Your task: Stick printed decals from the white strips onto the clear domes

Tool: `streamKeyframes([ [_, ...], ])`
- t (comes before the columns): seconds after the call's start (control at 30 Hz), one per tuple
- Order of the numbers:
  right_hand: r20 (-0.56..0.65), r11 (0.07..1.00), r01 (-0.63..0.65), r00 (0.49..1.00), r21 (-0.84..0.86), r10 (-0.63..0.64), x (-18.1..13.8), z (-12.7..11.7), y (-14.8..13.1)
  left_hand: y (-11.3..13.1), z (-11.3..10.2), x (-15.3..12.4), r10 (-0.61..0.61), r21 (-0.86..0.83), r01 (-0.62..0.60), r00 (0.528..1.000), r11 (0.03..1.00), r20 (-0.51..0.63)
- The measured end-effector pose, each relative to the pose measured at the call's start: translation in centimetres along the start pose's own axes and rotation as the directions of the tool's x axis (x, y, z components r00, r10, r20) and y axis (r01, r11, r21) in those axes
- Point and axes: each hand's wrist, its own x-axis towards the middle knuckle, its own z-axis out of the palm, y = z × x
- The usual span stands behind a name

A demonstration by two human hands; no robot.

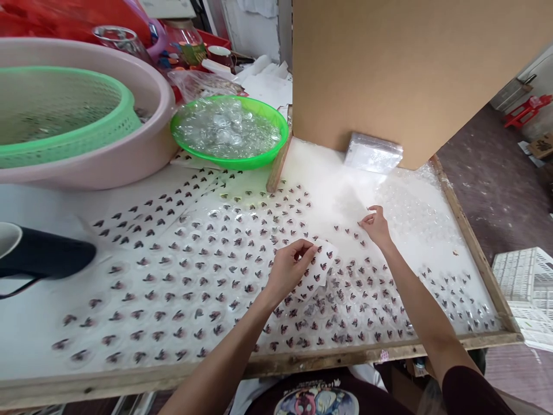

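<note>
I see the left hand pinching a sticker sheet mid-frame; its low edge could drag discs. Right hand half-open, contents unclear.

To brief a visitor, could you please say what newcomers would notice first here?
Probably the dark motifs dotted across the table, some on a sheet in the left hand. At back left, a green bowl of clear pieces sits beside a pink tub; cardboard towers at back right.
</note>
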Motion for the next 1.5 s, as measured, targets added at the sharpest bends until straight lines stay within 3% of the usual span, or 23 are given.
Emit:
streamKeyframes([
  [0.2, -0.132, 0.999, -0.033, 0.991, 0.005, 0.033, 1.6, -1.2, -0.2, 0.0, 0.0, 0.0, 0.002, -0.010, -0.002, 1.000, 1.000, -0.005],
  [0.43, -0.016, 0.989, -0.138, 0.990, 0.044, 0.139, 3.9, -1.0, 0.3, 0.3, -0.1, 0.0, -0.023, -0.038, 0.023, 1.000, 0.999, -0.010],
  [0.7, -0.051, 0.990, -0.092, 0.995, -0.107, 0.087, 4.2, 0.0, -0.5, 0.3, 0.0, 0.1, -0.034, -0.039, 0.034, 0.999, 0.999, -0.016],
  [0.87, -0.064, 0.949, -0.079, 0.996, -0.305, 0.062, 3.9, -0.4, -0.9, 0.3, -0.1, 0.1, -0.037, -0.051, 0.036, 0.999, 0.998, -0.016],
  [1.03, 0.119, 0.969, -0.054, 0.989, -0.242, 0.085, 1.6, -1.3, -0.6, 0.3, -0.1, 0.0, -0.035, -0.041, 0.034, 0.999, 0.999, -0.029],
  [1.1, 0.131, 0.982, -0.039, 0.989, -0.183, 0.063, 0.2, -1.5, -1.1, 0.2, -0.1, 0.1, -0.022, -0.040, 0.021, 0.999, 0.999, -0.039],
  [1.2, 0.177, 0.999, 0.002, 0.984, 0.033, -0.008, -2.9, -1.1, -3.2, 0.1, 0.0, 0.1, -0.012, -0.043, 0.009, 0.998, 0.999, -0.057],
  [1.3, 0.356, 0.966, 0.013, 0.928, 0.259, -0.108, -6.4, 0.2, -6.2, 0.0, 0.1, 0.1, -0.009, -0.055, 0.005, 0.997, 0.998, -0.078],
  [1.4, 0.429, 0.952, 0.038, 0.887, 0.305, -0.172, -9.0, 1.6, -8.4, 0.1, 0.1, 0.0, -0.004, -0.055, -0.001, 0.996, 0.998, -0.091],
  [1.5, 0.435, 0.947, 0.051, 0.880, 0.316, -0.192, -9.9, 2.1, -9.2, 0.2, 0.1, 0.0, 0.009, -0.046, -0.014, 0.996, 0.999, -0.094],
])
